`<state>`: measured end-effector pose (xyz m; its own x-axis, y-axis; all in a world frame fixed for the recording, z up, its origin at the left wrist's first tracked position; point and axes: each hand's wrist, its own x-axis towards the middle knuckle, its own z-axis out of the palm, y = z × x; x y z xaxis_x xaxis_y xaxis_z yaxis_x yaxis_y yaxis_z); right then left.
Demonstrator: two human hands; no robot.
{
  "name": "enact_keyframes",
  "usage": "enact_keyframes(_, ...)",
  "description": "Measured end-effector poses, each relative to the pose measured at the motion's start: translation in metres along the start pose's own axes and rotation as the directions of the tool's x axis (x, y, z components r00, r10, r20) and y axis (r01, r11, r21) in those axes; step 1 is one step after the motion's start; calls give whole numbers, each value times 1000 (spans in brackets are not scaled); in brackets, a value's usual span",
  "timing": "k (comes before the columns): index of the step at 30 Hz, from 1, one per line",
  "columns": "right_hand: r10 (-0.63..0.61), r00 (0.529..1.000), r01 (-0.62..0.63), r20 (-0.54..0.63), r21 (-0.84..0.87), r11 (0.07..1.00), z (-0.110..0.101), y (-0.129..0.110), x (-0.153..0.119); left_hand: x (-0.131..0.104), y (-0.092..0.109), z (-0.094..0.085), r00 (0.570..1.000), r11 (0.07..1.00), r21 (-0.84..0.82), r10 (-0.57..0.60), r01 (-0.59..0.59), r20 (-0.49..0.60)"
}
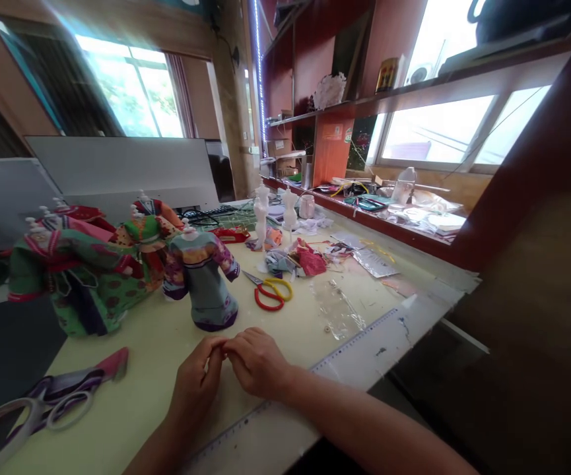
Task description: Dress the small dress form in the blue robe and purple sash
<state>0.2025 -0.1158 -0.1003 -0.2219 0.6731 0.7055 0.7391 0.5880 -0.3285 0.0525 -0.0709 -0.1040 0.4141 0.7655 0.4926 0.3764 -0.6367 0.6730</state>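
My left hand [200, 371] and my right hand [255, 359] meet fingertip to fingertip low over the table. Both are closed in a pinch, and whatever lies between the fingers is too small and covered to make out. Just beyond them stands a doll form in a grey-blue garment [204, 280] with purple floral sleeves. Scissors with one red and one yellow handle [272, 294] lie to the right of that form, blades slightly apart. A clear plastic bag [337, 309] rests flat to the right of my hands.
Several dressed doll forms, one in a green robe [80, 284], crowd the left. Large scissors [42, 402] lie front left. Two bare white mannequins [261, 218] stand behind a pile of fabric scraps [309, 257]. A long ruler [354, 346] runs along the near edge. Red shelving [332, 152] rises at right.
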Motion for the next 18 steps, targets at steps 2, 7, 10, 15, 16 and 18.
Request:
enact_keyframes(2, 28, 999, -28, 15, -28, 999, 0, 1, -1, 0, -1, 0, 1000, 1000, 24, 4, -5, 28)
enact_keyframes(7, 18, 999, -16, 34, -70, 997, -2, 5, 0, 2, -3, 2, 994, 999, 47, 3, -9, 110)
enact_keyframes(10, -26, 999, 27, 24, -36, 999, -17, -5, -3, 1, -5, 4, 982, 995, 80, 40, -56, 184)
enact_keyframes(15, -165, 982, 167, 88, -17, 986, -75, -26, -34, 0, -6, 7, 962, 980, 130, 118, -154, 246)
enact_keyframes(16, -146, 984, 149, 103, -24, 989, -90, -23, -46, 0, -5, 7, 960, 977, 135, 126, -164, 251)
enact_keyframes(18, 29, 1000, -28, 4, -63, 998, -126, -5, -73, 0, -3, 7, 957, 973, 148, 135, -178, 257)
